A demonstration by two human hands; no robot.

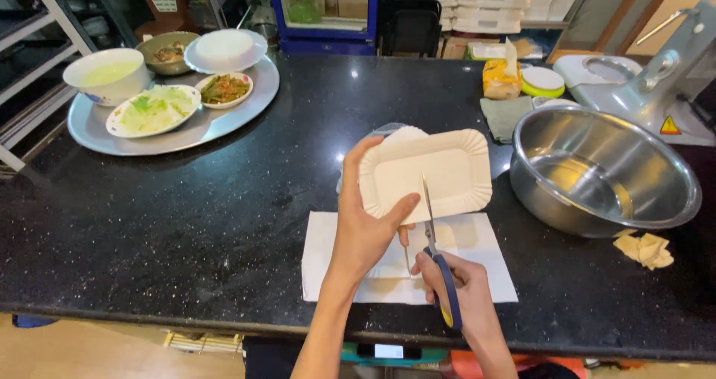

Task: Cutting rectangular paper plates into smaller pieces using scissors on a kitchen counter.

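Scissors [436, 245] clenched in right hand [462, 293], blades pointing to 12 o'clock across the paper tray [425, 174]. Left hand [365, 222] grasps the tray's 9 o'clock edge above white paper [477, 237]; tray's long axis runs 9-to-3.

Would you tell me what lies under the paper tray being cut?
Below the paper tray lies a white sheet on the black counter. The sheet's middle is hidden by both hands.
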